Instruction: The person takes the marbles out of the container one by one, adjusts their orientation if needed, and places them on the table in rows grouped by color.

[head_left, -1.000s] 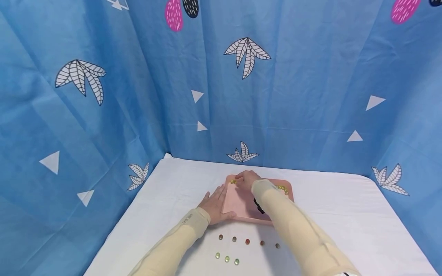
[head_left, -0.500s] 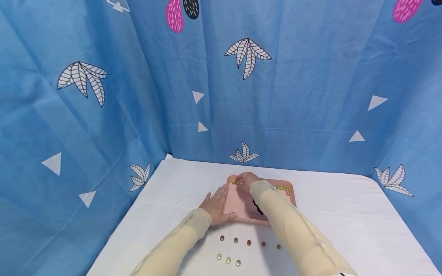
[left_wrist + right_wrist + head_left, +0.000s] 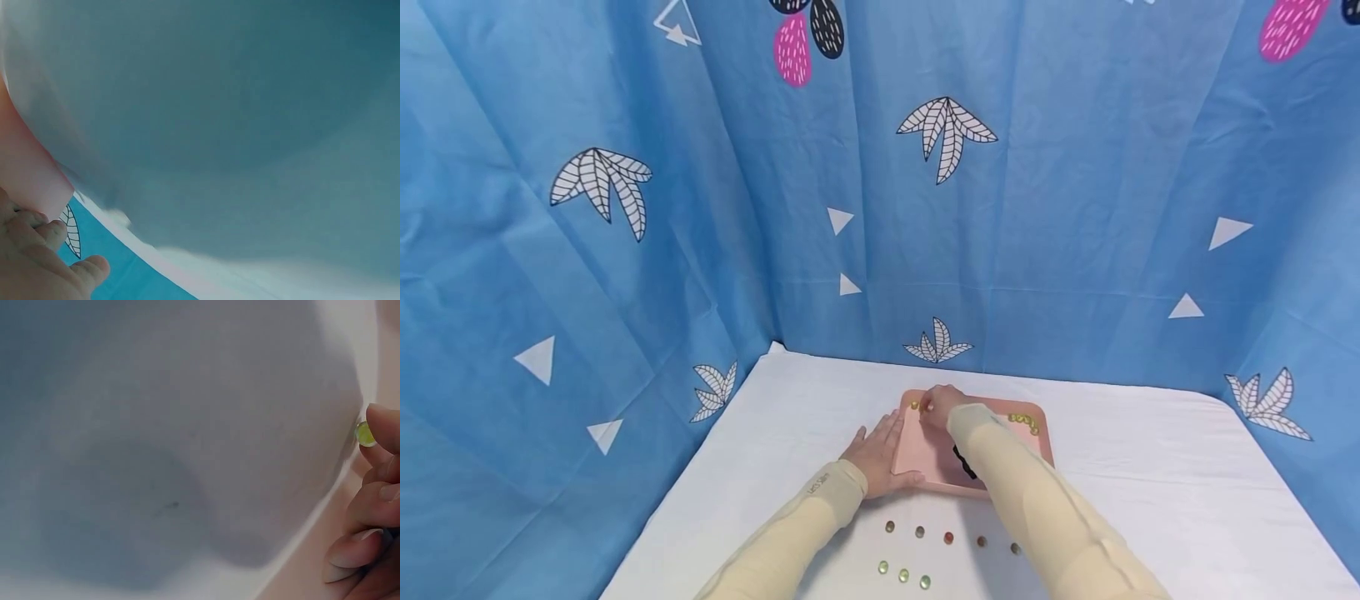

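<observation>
My right hand (image 3: 942,407) is over the far left part of a pink tray (image 3: 917,454). In the right wrist view it pinches a yellow-green glass bead (image 3: 365,434) between thumb and finger. Another yellow bead (image 3: 914,406) lies in the tray's far left corner, just left of those fingers. Along the tray's left side rests my left hand (image 3: 880,458), fingers spread on the rim and thumb at the near edge. Several yellow beads (image 3: 1019,418) form a line in the far right corner. A black shape (image 3: 964,462) inside the tray is partly hidden by my right forearm.
In front of the tray on the white tabletop (image 3: 805,400) lies a row of several darker beads, with a red bead (image 3: 949,538) in the middle. Nearer still are three green beads (image 3: 904,575). A blue patterned curtain (image 3: 1060,208) stands behind and at both sides.
The right fingers have drawn in and moved slightly right of the corner bead. Fewer yellow beads show in the far left corner. My left hand stays on the tray; the head view has shifted slightly.
</observation>
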